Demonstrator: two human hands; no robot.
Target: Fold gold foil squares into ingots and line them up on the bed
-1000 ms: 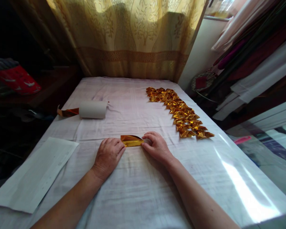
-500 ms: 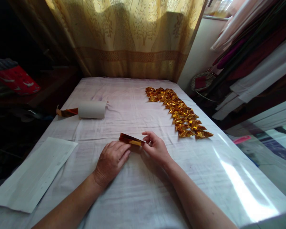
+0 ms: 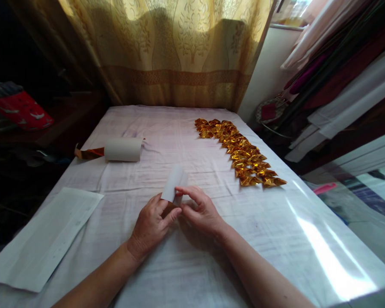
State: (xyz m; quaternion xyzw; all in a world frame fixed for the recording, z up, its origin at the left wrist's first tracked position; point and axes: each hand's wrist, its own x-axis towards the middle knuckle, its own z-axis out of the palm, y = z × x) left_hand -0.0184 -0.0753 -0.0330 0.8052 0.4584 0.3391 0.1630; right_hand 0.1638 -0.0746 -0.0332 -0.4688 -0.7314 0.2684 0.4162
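Note:
A small sheet of foil paper [image 3: 172, 182], its white back facing me, stands folded between my hands above the middle of the cloth-covered table. My left hand [image 3: 152, 220] grips its lower left side, the thumb pointing toward the other hand. My right hand [image 3: 200, 209] pinches the right side with thumb and forefinger. A bit of gold shows low between the fingers; the rest of that side is hidden. To the right, folded gold foil pieces [image 3: 244, 152] lie in tight rows running from the back toward the right edge.
A white cardboard roll [image 3: 122, 149] lies at the left, with a strip of gold foil [image 3: 89, 153] sticking out of its end. Nearer me is a flat white sheet [image 3: 48, 237]. A curtain [image 3: 179, 72] hangs behind the table [image 3: 186, 265]; clothes [image 3: 349, 94] hang at the right.
The foil paper has turned from lying crosswise with gold showing to standing up with its white back showing. My right hand has moved left, closer to my left hand.

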